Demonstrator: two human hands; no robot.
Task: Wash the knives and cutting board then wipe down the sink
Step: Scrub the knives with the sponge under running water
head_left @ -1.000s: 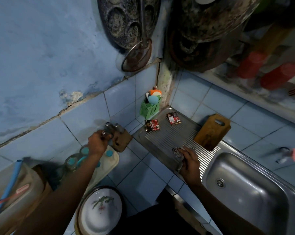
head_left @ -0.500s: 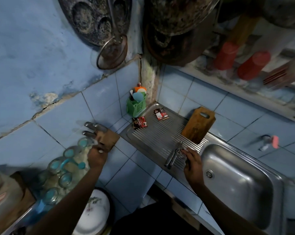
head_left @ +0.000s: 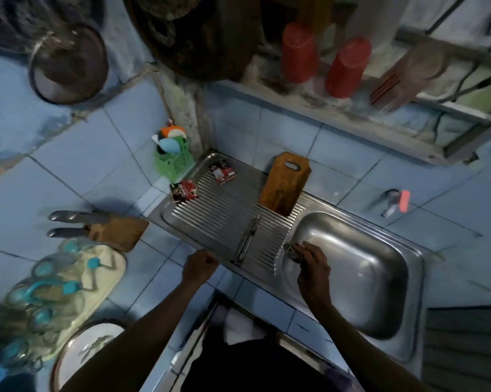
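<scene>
Blue-tiled counter, steel sink unit (head_left: 413,258) set into its right half, ribbed drainboard (head_left: 210,210) on the left of the basin. Change logged: half a second ago my left hand (head_left: 198,266) was at the wooden knife block (head_left: 117,230) on the tiles by the left wall; it is now off the block and sits at the drainboard's front edge, fingers curled, nothing held that I can see. Two knives (head_left: 69,223) remain in the block, handles pointing left. A utensil (head_left: 248,236), likely a knife, lies along the ribs near the drainboard's front edge, released. My right hand (head_left: 312,264) has crossed from that utensil to the basin's left rim and grips a dark wad, probably a metal scourer (head_left: 291,250). Cutting board (head_left: 285,183) leans at the drainboard's back edge against the wall tiles. Reading: collection of items appears finished or paused; washing proper not yet begun, tap (head_left: 391,202) untouched. Both forearms reach forward from the counter's front edge, right wrist bent down over the rim.
</scene>
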